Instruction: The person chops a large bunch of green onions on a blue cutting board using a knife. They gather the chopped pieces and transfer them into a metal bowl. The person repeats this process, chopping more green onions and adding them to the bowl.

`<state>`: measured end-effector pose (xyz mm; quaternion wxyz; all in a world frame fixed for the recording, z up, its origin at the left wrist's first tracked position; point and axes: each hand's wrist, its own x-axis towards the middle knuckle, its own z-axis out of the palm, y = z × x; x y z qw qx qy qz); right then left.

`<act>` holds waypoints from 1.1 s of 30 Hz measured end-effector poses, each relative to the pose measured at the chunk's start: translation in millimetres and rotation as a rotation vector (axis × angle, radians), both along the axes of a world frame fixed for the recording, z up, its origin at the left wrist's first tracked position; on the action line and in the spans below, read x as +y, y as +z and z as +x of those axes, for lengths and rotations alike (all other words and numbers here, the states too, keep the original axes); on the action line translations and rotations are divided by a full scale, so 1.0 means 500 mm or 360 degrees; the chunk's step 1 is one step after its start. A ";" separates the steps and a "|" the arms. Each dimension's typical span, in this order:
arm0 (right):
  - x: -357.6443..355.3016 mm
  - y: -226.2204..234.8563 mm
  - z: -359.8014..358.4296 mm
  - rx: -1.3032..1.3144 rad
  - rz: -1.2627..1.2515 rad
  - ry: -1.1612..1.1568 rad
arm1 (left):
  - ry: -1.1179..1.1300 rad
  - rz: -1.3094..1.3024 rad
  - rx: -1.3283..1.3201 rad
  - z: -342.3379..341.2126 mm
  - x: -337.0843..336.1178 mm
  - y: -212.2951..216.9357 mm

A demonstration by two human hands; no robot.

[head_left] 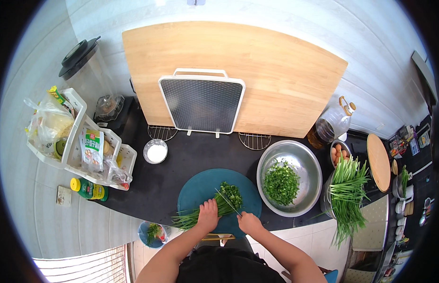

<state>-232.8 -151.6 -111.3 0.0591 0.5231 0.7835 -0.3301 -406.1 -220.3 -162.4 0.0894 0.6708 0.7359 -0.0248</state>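
Observation:
My left hand presses down on a bundle of green chives lying across a round teal cutting board. My right hand grips the handle of a knife, whose blade points up-left into the chives. A small heap of chopped chives lies on the board just past the blade. To the right stands a steel bowl with chopped chives in it.
A pile of long uncut chives rests over a pot at the right, by a bowl of eggs and an oil bottle. A large wooden board and white rack lean on the wall. A white storage basket stands left; a salt bowl sits nearby.

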 end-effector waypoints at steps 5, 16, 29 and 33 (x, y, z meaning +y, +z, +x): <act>0.036 -0.022 -0.027 -0.0104 -0.0209 0.0096 | -0.0041 -0.0080 0.0148 0.004 0.008 0.004; 0.072 -0.036 -0.140 -0.0184 -0.0215 0.0274 | -0.0113 -0.0080 0.0217 -0.001 0.010 -0.009; 0.053 -0.074 -0.143 -0.0010 0.0096 0.0025 | 0.0029 -0.0133 0.0223 0.015 0.010 0.007; 0.075 -0.068 -0.142 -0.0086 -0.0048 0.0188 | -0.0004 -0.0104 0.0191 0.012 0.004 0.006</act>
